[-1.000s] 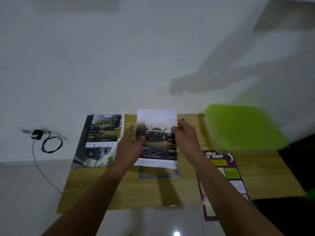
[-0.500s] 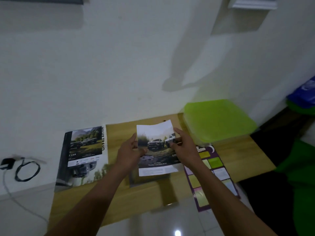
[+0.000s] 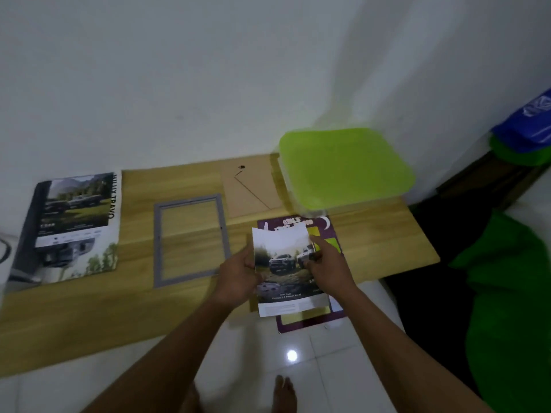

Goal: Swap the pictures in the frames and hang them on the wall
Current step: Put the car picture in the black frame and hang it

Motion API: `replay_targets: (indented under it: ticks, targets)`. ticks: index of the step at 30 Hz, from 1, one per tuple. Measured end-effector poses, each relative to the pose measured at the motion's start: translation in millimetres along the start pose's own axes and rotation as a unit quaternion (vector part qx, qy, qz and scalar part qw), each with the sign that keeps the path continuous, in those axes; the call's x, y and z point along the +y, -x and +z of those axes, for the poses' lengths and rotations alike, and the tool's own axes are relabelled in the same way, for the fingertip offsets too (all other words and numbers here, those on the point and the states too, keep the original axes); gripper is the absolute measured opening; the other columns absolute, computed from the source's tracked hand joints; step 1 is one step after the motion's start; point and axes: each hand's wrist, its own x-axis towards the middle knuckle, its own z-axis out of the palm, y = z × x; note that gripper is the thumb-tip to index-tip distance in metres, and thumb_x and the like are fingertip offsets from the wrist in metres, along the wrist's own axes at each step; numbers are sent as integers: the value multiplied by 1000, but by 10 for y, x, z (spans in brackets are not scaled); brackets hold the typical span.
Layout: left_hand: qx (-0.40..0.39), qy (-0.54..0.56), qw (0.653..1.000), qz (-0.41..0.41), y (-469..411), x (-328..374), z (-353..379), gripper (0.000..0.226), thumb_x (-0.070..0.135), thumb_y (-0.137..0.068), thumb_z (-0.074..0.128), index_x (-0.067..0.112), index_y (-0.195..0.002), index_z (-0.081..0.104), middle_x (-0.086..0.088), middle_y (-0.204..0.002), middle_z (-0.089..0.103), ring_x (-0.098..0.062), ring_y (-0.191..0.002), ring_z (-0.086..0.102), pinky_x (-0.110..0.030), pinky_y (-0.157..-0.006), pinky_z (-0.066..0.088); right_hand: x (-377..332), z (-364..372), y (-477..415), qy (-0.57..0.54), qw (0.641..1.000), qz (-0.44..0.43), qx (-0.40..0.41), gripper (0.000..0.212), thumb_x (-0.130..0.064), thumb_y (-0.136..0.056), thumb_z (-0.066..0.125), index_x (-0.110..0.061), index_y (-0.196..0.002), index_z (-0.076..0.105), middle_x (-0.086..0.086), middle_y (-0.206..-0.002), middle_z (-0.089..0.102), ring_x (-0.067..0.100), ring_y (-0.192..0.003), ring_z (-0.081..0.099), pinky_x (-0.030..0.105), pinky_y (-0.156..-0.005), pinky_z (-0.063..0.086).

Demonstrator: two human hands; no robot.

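Note:
I hold a car picture (image 3: 283, 269) upright between both hands. My left hand (image 3: 238, 277) grips its left edge and my right hand (image 3: 329, 271) pinches its right edge. It hangs over a purple poster (image 3: 310, 318) lying at the front edge of the wooden board (image 3: 387, 242). To the left, an empty grey frame (image 3: 157, 242) lies flat on the board. Behind it rests a brown backing board (image 3: 253, 192). A larger car brochure (image 3: 74, 225) lies at the far left.
A green plastic lid (image 3: 346, 168) sits on a container at the back right, against the white wall. Green fabric (image 3: 507, 293) and a blue bag (image 3: 527, 120) are at the right. White tiled floor (image 3: 268, 368) and my bare feet are below.
The picture has moved right with both hands, off the grey frame and over the purple poster. The empty frame and the backing board now show. The camera has tilted down and left.

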Motion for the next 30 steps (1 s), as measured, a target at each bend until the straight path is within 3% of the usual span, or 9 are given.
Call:
replay_targets:
  ticks: [4, 7, 11, 14, 17, 22, 26, 30]
  targets:
    - [10, -53, 998, 14, -152, -62, 394, 84, -2, -75, 74, 47, -132, 38, 15, -75, 59, -5, -71, 59, -18, -56, 49, 353, -69, -164, 47, 999, 7, 10, 59, -6, -87, 69, -25, -140, 52, 2, -110, 70, 20, -99, 65, 29, -77, 50]
    - [20, -116, 993, 10, -281, -114, 592, 79, 4, -74, 75, 33, -141, 44, 12, -74, 58, -7, -69, 55, -21, -60, 43, 569, -80, -331, 88, 996, 6, 11, 49, -7, -84, 68, -30, -126, 57, 2, -106, 68, 23, -95, 66, 38, -79, 56]
    - [44, -219, 975, 9, -418, -160, 720, 72, 27, -72, 79, 28, -137, 47, -1, -93, 63, -19, -83, 59, -25, -65, 40, 665, -104, -386, 147, 989, -11, 20, 35, -11, -88, 64, -22, -120, 54, 7, -103, 51, 26, -91, 57, 34, -73, 48]
    - [81, -328, 939, 61, -410, -193, 771, 79, 37, -72, 74, 19, -142, 42, -11, -114, 55, -29, -103, 53, -33, -75, 47, 679, -134, -370, 239, 970, -46, 20, 39, -14, -90, 61, -21, -127, 51, 10, -118, 49, 30, -108, 45, 38, -84, 45]
    - [78, -391, 906, 140, -370, -214, 802, 69, 40, -73, 73, 12, -133, 53, -15, -131, 55, -35, -114, 52, -42, -84, 49, 670, -159, -350, 305, 949, -79, -4, 41, -18, -91, 59, -21, -131, 51, 7, -134, 47, 30, -122, 38, 41, -93, 41]
    - [45, -419, 895, 145, -377, -213, 783, 60, 42, -75, 73, 15, -126, 58, -18, -137, 52, -37, -123, 50, -47, -93, 46, 642, -204, -344, 316, 944, -93, -28, 41, -19, -93, 55, -19, -134, 51, 6, -137, 46, 29, -128, 37, 42, -97, 41]
    - [41, -419, 895, 144, -350, -193, 675, 59, 45, -79, 65, 16, -130, 53, -10, -135, 54, -31, -121, 50, -41, -94, 46, 490, -192, -353, 295, 949, -106, -26, 32, -18, -95, 50, -14, -126, 56, 7, -131, 51, 28, -123, 44, 41, -94, 45]
    - [74, -392, 908, 130, -256, -116, 371, 55, 42, -88, 59, 16, -135, 50, -3, -133, 56, -22, -122, 49, -36, -97, 44, 111, -63, -376, 292, 946, -133, -45, 38, -22, -98, 49, -12, -135, 51, 8, -137, 49, 28, -124, 48, 40, -97, 46]
